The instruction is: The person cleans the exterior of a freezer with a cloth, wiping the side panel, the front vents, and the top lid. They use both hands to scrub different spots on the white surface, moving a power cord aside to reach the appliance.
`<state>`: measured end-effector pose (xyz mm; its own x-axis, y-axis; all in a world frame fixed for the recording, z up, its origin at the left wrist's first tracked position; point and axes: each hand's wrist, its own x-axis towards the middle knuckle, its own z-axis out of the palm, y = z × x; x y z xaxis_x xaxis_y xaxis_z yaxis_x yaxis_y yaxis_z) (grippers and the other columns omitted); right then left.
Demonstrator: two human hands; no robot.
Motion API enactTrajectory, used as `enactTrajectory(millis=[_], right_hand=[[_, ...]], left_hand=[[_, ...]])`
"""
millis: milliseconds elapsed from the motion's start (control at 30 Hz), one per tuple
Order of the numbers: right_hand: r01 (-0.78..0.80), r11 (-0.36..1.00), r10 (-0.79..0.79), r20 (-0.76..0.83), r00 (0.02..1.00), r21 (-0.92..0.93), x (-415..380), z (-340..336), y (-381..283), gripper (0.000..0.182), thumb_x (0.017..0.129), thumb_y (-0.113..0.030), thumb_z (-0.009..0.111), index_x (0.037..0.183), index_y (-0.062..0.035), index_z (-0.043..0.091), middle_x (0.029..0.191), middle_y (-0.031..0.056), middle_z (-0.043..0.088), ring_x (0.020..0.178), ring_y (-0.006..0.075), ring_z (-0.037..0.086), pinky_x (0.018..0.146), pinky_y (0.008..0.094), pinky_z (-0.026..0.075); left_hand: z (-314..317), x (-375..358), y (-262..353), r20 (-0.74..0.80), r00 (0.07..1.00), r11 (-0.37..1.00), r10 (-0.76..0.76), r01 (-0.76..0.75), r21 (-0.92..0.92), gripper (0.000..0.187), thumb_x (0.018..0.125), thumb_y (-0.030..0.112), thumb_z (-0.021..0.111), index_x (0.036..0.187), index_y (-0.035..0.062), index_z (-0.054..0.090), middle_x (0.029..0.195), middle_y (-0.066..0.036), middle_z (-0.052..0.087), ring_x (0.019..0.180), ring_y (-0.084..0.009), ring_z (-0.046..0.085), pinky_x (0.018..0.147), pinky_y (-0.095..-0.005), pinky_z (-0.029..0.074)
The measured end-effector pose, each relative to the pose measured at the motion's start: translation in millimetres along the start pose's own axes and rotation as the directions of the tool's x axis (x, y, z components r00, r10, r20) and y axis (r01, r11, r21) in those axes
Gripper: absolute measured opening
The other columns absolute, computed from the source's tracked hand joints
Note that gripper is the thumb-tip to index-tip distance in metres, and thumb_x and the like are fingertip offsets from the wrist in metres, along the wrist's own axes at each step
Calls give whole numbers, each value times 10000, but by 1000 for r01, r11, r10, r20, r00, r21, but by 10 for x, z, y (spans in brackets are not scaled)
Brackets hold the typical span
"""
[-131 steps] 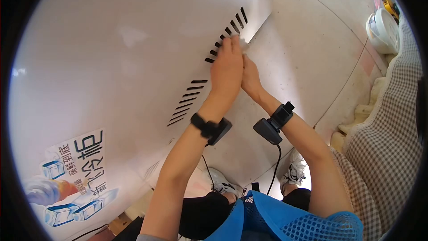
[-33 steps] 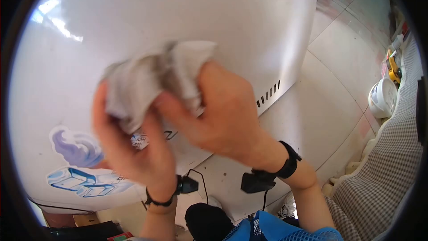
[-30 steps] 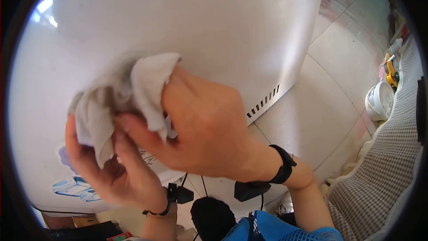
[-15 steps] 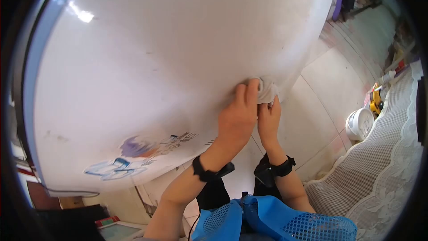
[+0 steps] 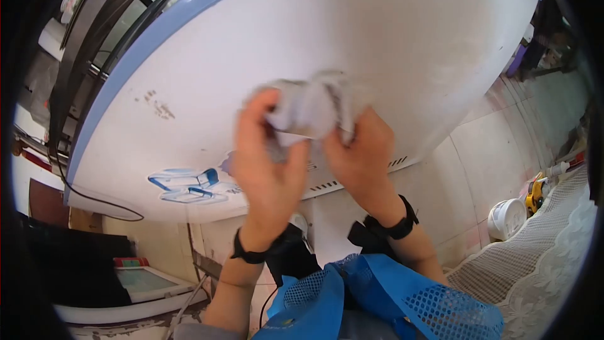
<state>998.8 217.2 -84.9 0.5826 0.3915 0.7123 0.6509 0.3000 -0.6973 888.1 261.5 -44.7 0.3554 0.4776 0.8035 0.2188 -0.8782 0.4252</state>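
Note:
A crumpled pale grey cloth [image 5: 314, 107] is bunched between my two hands in front of a large white panel [image 5: 402, 38] with a blue edge. My left hand [image 5: 267, 151] grips the cloth's left part, thumb and fingers curled round it. On the cloth's right side, my right hand [image 5: 362, 154] pinches its lower edge. Both hands are a little blurred. Brown marks [image 5: 158, 106] show on the panel to the left of the cloth, and a blue printed design [image 5: 189, 186] lies lower down, partly hidden by my left hand.
Dark vent slots [image 5: 326, 186] run along the panel's lower edge. A black cable [image 5: 104, 200] hangs at the left. On the tiled floor [image 5: 450, 176] at the right stand a white bucket [image 5: 507, 219] and a yellow object [image 5: 535, 195], near a checked, lace-edged cloth [image 5: 535, 258].
The view has shifted, showing more of the panel's blue edge. My hands have moved left along the panel and spread apart, and the cloth is now opened wider between them.

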Motion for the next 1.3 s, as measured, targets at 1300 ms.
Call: enactTrajectory(millis=[1300], right_hand=[[456,884,-467,167,868,100,504,618,-823,388,738,-195,636,1067,-23,525,621,29,515,494,169,564,451,281,419]], left_hand=[[-662,369,116,-409,912,898,-30,204,389,322,800,-52,622,1114,-20,559,983,-68,590,771,-109,544,635,-236,471]])
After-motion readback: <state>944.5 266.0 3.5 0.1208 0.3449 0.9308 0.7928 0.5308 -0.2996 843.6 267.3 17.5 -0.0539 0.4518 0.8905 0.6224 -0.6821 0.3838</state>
